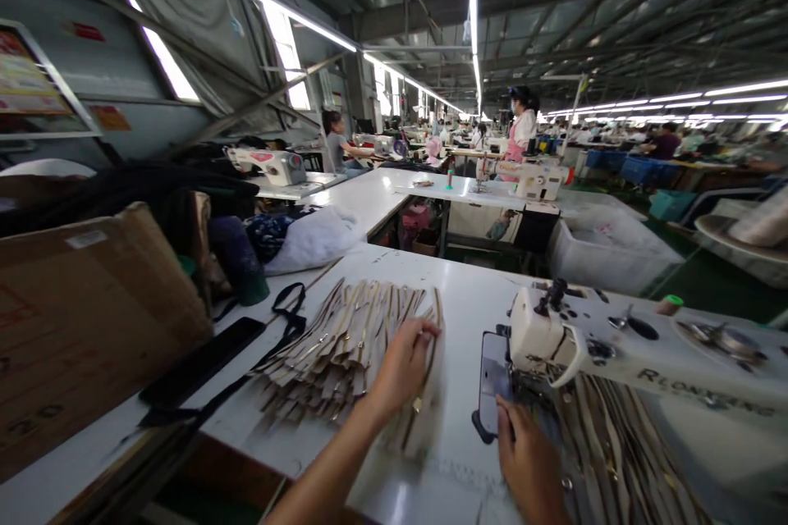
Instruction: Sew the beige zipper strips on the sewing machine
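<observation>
My left hand (403, 365) is closed, its fingertips pinching the top of a beige zipper strip (424, 390) with a gold-coloured zip and pull. The lower part of that strip is blurred. To its left a fanned pile of similar zipper strips (332, 353) lies on the white table. My right hand (529, 455) is at the sewing machine (547, 336), fingers curled together against the lower edge of a flat glossy panel (494, 381). What those fingers hold, if anything, is hidden. More zipper strips (616, 459) lie under the machine arm, right of this hand.
A cardboard box (92, 320) and a black flat tray (203, 361) stand at the left, with a black strap (289, 312) beside the pile. Beyond are a white plastic bin (609, 246), another sewing machine (529, 179) and a person in a pink apron (517, 135).
</observation>
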Demonstrator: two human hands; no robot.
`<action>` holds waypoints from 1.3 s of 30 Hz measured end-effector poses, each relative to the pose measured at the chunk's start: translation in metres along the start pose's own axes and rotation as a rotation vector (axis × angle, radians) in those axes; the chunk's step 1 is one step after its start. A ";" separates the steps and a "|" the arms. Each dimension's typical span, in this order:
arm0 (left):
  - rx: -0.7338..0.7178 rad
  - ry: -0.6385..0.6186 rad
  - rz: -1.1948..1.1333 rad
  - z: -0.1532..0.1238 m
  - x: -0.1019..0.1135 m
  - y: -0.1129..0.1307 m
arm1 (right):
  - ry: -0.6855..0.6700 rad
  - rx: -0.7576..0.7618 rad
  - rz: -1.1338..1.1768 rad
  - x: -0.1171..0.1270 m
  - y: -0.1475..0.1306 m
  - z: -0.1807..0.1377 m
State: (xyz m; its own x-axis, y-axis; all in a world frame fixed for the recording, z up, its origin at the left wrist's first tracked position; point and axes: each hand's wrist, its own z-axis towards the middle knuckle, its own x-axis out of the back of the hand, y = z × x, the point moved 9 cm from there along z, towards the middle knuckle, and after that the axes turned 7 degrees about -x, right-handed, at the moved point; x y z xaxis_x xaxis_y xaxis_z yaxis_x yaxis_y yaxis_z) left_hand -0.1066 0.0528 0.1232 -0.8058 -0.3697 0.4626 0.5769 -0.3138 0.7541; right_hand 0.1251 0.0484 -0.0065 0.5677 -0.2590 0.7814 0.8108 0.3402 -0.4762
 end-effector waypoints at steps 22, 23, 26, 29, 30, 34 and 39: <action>-0.056 -0.356 0.357 -0.027 -0.059 -0.003 | 0.002 -0.186 -0.110 0.052 0.003 0.001; -0.048 -0.396 0.285 -0.043 -0.077 -0.001 | 0.065 -0.242 -0.164 0.068 0.014 -0.002; -0.062 -0.485 0.181 -0.086 -0.117 0.001 | 0.121 -0.396 -0.323 0.100 0.051 -0.014; -0.127 -0.523 0.155 -0.105 -0.131 0.005 | -0.026 -0.504 -0.293 0.102 0.084 -0.022; -0.138 -0.534 0.143 -0.106 -0.132 0.006 | -0.066 -0.533 -0.243 0.100 0.092 -0.023; -0.119 -0.553 0.099 -0.103 -0.128 0.006 | -0.094 -0.603 -0.022 0.100 0.106 -0.023; -0.105 -0.544 0.095 -0.104 -0.126 0.006 | -0.071 -0.583 0.035 0.106 0.104 -0.021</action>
State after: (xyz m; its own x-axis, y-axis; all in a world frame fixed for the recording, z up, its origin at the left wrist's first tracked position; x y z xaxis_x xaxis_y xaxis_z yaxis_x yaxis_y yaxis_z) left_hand 0.0118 0.0064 0.0206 -0.6865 0.0949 0.7209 0.6381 -0.3968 0.6598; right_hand 0.2730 0.0369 0.0185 0.6007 -0.1891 0.7768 0.7479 -0.2107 -0.6295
